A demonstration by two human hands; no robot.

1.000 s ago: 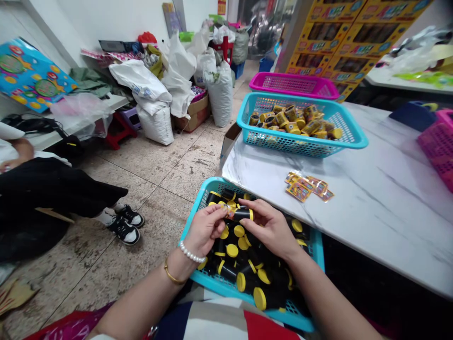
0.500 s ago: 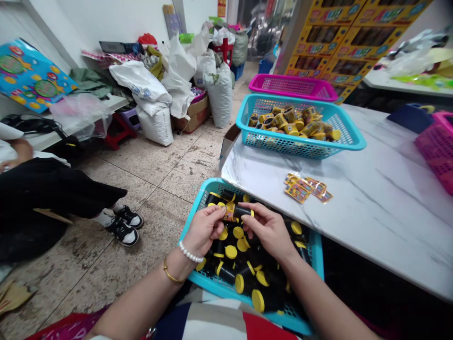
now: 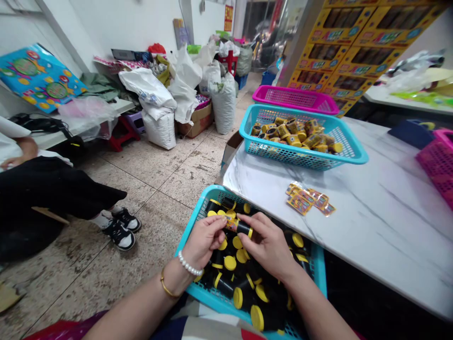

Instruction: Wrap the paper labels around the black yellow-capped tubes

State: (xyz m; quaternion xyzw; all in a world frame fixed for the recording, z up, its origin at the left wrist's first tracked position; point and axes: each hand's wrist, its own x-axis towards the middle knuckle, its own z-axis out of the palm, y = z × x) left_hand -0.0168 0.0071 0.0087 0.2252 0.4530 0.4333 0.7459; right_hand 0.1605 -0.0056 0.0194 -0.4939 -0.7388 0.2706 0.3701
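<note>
Black cylindrical container [image 3: 243,228] with a yellow cap is gripped by the closed fingers [image 3: 252,221] of the left hand [image 3: 202,241] and right hand [image 3: 267,245], above a teal plastic basket [image 3: 193,222] of similar containers [image 3: 224,285]. Its orange label [image 3: 231,225] is partly hidden by the fingers. The basket's near end is cut off by the frame's lower edge.

A small black bottle [image 3: 242,228] with a yellow cap [image 3: 250,232] lies almost sideways between the two hands. The cap end is in the fingers of the right hand [image 3: 267,245], and the left hand [image 3: 203,241] pinches the other end, where a small orange and yellow packet [image 3: 231,225] sits against the bottle. Below the hands, many similar bottles [image 3: 223,286] lie in a loose pile, pointing to different sides.
</note>
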